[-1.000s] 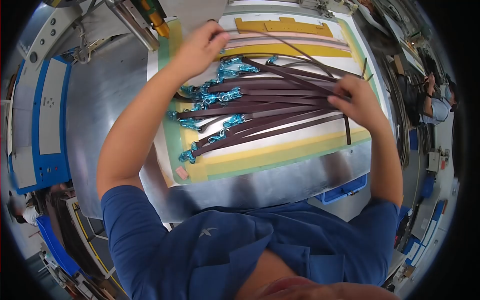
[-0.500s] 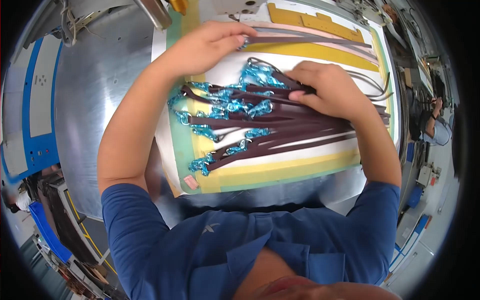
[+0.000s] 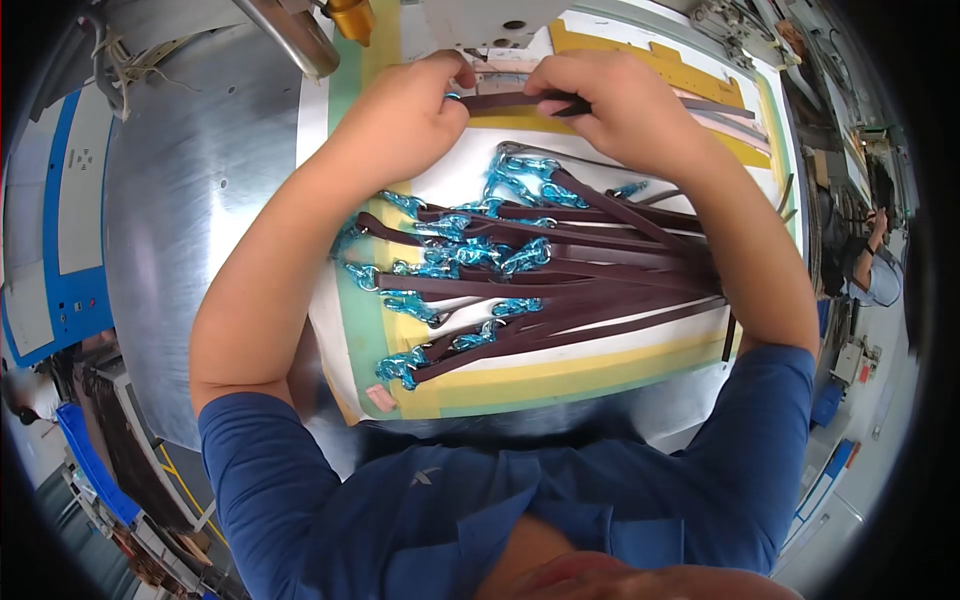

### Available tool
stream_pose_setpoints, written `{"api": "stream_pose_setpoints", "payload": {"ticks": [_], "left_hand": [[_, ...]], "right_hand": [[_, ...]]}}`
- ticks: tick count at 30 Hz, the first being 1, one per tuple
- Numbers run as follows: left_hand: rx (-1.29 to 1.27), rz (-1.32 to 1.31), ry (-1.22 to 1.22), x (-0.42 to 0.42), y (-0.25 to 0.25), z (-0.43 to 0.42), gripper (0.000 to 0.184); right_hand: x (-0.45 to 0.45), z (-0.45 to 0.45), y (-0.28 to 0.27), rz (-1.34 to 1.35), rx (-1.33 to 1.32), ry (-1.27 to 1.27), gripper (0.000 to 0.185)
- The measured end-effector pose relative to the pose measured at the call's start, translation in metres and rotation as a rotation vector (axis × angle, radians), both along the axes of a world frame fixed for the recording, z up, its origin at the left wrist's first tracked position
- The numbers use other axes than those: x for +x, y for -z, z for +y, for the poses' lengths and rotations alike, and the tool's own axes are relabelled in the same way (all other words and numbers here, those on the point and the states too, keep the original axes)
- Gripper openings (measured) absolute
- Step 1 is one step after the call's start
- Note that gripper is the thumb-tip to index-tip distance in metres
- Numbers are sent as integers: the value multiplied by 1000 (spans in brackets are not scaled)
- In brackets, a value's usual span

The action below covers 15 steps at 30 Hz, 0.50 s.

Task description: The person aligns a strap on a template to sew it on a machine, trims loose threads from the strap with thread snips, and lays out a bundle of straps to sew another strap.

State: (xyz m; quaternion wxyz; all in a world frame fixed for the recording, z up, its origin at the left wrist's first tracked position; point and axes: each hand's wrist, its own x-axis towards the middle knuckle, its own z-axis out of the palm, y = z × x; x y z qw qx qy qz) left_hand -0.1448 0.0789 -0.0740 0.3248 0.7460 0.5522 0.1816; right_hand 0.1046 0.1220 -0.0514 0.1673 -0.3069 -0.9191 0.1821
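Observation:
A dark brown strap (image 3: 503,101) is stretched between my two hands at the far side of the board, close to the machine. My left hand (image 3: 420,110) pinches its left end, where a bit of blue shows at the fingertips. Closed on the strap farther right is my right hand (image 3: 625,105), with a dark end or fold sticking out below the fingers. Nearer my body lies a fanned pile of dark brown straps (image 3: 600,258), their metal rings and fittings wrapped in shiny blue film (image 3: 440,262). My right forearm passes over the pile's right side.
The white board (image 3: 450,165) has green and yellow tape along its borders. Yellow templates (image 3: 650,65) and grey strips (image 3: 720,108) lie at its far right. A machine head (image 3: 490,22) and metal tube (image 3: 290,38) overhang the far edge. Another person (image 3: 875,265) is at the right.
My right hand has left the pile and moved up and left to the strap by my left hand. My left hand has shifted slightly left and down.

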Motion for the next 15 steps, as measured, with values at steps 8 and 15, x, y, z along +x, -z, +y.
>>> {"api": "stream_pose_setpoints", "payload": {"ticks": [8, 15], "left_hand": [[742, 163, 118, 9, 31, 1, 45], [538, 572, -71, 3, 17, 0, 40]], "right_hand": [[-1, 24, 22, -113, 75, -21, 36], [6, 29, 41, 6, 243, -37, 26]]}}
